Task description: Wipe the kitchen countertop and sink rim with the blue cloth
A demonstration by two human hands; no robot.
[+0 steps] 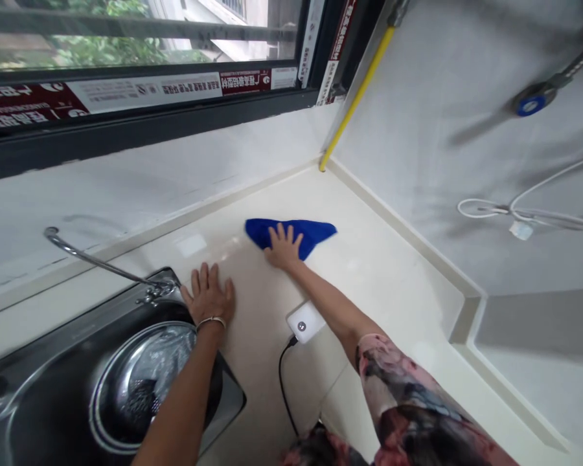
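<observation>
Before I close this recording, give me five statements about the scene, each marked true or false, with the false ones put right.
1. The right hand rests on the blue cloth. True.
2. The left hand grips the faucet. False: it lies spread on the counter beside the sink.
3. A black cable plugs into the white device. True.
4. The yellow pipe ends in the sink. False: it meets the counter's back corner.
5. The window frame bears printed strips. True.
</observation>
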